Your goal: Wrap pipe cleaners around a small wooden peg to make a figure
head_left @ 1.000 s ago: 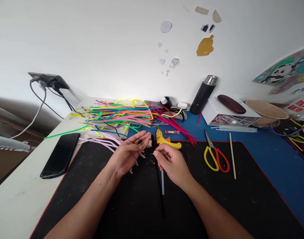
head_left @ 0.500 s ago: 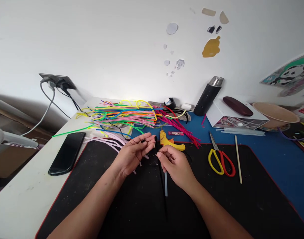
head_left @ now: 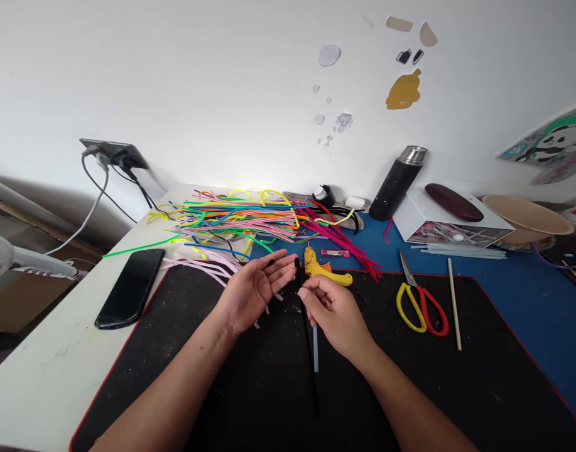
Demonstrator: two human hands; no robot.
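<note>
My right hand (head_left: pixel 335 311) pinches a long black pipe cleaner (head_left: pixel 311 358) between thumb and fingers. Its lower length hangs down over the black mat, and its short upper end, which looks bent or coiled, rises to the fingertips of my left hand (head_left: pixel 250 292). That hand is open, palm up, with its fingers stretched out beside the black tip. A small dark spot shows near the left thumb; what it is I cannot make out. Under my right hand a translucent glue stick (head_left: pixel 315 351) juts out toward me. Just behind the hands lies a yellow glue gun (head_left: pixel 328 274).
A heap of coloured pipe cleaners (head_left: pixel 245 216) lies along the wall. A phone (head_left: pixel 130 289) is at left. Scissors (head_left: pixel 422 307) and a thin wooden stick (head_left: pixel 454 304) lie at right on the mat (head_left: pixel 485 376). Behind stand a black flask (head_left: pixel 396 185) and a white box (head_left: pixel 450 216).
My left thumb and fingers have opened out, and the palm has turned further up. My right hand keeps its pinch on the black pipe cleaner. The view has shifted slightly.
</note>
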